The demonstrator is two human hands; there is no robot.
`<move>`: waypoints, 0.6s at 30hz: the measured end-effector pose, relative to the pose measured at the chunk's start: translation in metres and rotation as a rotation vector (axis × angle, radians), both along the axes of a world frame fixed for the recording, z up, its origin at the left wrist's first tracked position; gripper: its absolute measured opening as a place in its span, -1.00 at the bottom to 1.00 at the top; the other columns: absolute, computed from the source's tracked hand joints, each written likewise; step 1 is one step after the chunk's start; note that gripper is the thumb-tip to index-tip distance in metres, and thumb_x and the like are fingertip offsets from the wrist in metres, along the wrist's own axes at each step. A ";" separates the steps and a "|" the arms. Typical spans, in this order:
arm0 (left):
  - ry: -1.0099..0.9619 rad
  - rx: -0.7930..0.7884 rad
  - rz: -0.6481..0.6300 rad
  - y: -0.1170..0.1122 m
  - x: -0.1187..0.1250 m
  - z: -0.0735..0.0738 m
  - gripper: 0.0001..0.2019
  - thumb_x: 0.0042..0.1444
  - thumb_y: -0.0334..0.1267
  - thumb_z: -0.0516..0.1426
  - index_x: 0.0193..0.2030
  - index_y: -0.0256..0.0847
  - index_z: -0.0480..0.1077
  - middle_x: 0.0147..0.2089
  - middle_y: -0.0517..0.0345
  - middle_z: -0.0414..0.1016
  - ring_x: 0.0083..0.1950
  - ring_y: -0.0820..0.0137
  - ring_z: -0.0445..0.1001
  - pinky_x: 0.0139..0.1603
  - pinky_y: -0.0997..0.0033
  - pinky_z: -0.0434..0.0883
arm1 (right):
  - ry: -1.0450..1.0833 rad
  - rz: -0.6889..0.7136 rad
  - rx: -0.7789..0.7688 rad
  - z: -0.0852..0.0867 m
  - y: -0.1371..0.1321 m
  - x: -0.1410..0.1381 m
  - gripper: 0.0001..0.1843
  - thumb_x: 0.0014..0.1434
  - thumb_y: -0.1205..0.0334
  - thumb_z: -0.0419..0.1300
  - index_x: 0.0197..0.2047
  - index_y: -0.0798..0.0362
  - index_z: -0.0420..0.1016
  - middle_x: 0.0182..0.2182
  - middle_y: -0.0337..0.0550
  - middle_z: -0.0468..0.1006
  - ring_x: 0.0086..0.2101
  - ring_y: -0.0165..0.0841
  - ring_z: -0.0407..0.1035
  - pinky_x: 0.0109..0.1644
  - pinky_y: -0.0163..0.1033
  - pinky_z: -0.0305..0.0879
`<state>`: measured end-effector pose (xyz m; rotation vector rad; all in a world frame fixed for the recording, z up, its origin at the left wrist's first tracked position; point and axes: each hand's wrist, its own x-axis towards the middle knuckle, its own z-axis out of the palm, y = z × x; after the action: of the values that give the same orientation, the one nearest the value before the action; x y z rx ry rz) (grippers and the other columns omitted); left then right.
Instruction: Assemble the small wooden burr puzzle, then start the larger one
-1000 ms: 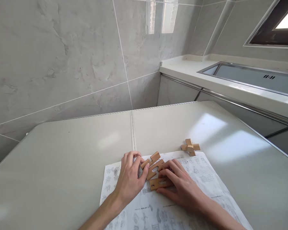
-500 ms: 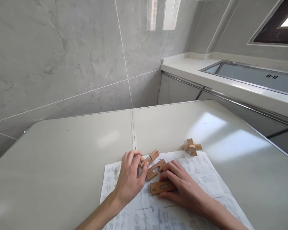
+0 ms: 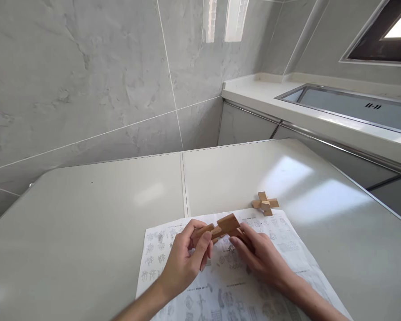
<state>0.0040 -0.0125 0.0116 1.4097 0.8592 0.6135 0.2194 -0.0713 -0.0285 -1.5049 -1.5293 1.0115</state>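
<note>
Left hand [image 3: 183, 261] and right hand [image 3: 259, 256] pinched wooden pieces [image 3: 225, 225] — at least 2 — fingers closed. 1 wooden cross [image 3: 265, 203] lay beside 1 sheet [image 3: 227, 290].

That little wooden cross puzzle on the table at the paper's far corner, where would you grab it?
Probably from above, pinching the wooden cross puzzle at its centre, where the arms meet. Its arms splay out low over the table, leaving gaps between them for fingertips, and nothing stands over it. The right hand, nearer, and the left hand both hold wooden pieces.
</note>
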 end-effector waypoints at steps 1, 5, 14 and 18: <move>-0.017 -0.018 -0.001 -0.001 0.000 -0.001 -0.65 0.49 0.13 0.04 -0.13 -0.12 0.30 -0.45 0.32 0.39 -0.58 0.56 0.24 -0.49 0.47 0.24 | 0.057 -0.022 -0.032 0.001 -0.001 0.001 -0.67 0.51 -0.01 0.10 -0.29 -0.06 0.31 -0.52 -0.32 0.27 -0.51 -0.35 0.10 -0.40 -0.21 0.01; -0.031 -0.048 0.003 -0.003 0.000 -0.008 -0.64 0.48 0.14 0.06 -0.14 -0.12 0.28 -0.49 0.33 0.41 -0.62 0.59 0.20 -0.55 0.52 0.19 | 0.294 -0.028 -0.134 0.009 -0.002 0.002 -0.69 0.51 -0.12 0.09 -0.08 -0.06 0.40 -0.42 -0.29 0.29 -0.46 -0.33 0.13 -0.39 -0.23 0.11; 0.035 -0.020 -0.028 -0.003 0.002 -0.011 -0.66 0.46 0.12 0.09 -0.14 -0.12 0.26 -0.53 0.32 0.43 -0.62 0.56 0.22 -0.58 0.55 0.19 | 0.423 0.049 -0.042 0.016 -0.003 -0.002 -0.55 0.53 0.02 0.10 0.39 -0.14 0.20 0.03 -0.04 0.49 0.02 -0.19 0.46 0.17 -0.11 0.43; 0.082 0.028 -0.066 -0.004 0.002 -0.012 -0.68 0.46 0.09 0.09 -0.16 -0.13 0.29 -0.53 0.30 0.45 -0.60 0.55 0.24 -0.56 0.56 0.20 | 0.377 0.064 0.000 0.011 -0.005 -0.005 -0.51 0.55 0.07 0.05 0.46 -0.12 0.11 -0.02 -0.03 0.55 -0.08 -0.21 0.54 0.05 -0.13 0.54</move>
<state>0.0058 -0.0169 0.0001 1.4913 0.8683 0.5218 0.2144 -0.0763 -0.0175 -1.1874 -1.3122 1.2511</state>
